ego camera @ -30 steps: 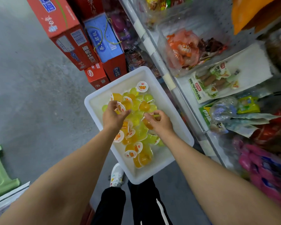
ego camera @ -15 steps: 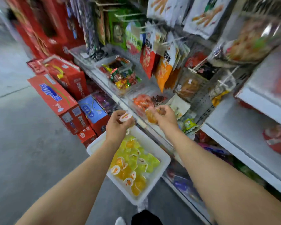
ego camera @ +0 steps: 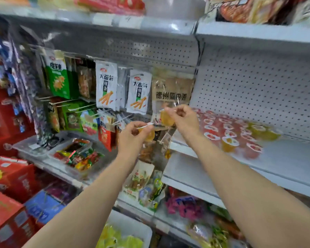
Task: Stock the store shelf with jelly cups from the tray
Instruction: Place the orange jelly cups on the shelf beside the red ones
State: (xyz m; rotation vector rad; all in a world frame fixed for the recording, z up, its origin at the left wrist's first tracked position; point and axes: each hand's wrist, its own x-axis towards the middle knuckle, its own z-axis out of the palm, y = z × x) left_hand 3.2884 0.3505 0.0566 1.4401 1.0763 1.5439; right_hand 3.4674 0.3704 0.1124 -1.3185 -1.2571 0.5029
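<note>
Two cups have left the tray (ego camera: 132, 228) since a second ago, when both hands were down among the jellies; the tray now sits at the bottom edge of my view, still holding a heap of yellow and green jelly cups (ego camera: 118, 237). Further out, my left hand (ego camera: 132, 138) has its fingers curled round an orange jelly cup (ego camera: 149, 135), lid up. Just beyond it, my right hand (ego camera: 183, 120) pinches a second orange cup (ego camera: 166, 119) by its rim, raised a little higher. Both have come up to shelf height, so I judge the carry nearly done and the placing next. Beyond the right hand, the white shelf (ego camera: 284, 158) already bears a cluster of stocked cups (ego camera: 229, 133) near its left end, mostly red, blurred. Bare board remains toward the shelf's front edge.
</note>
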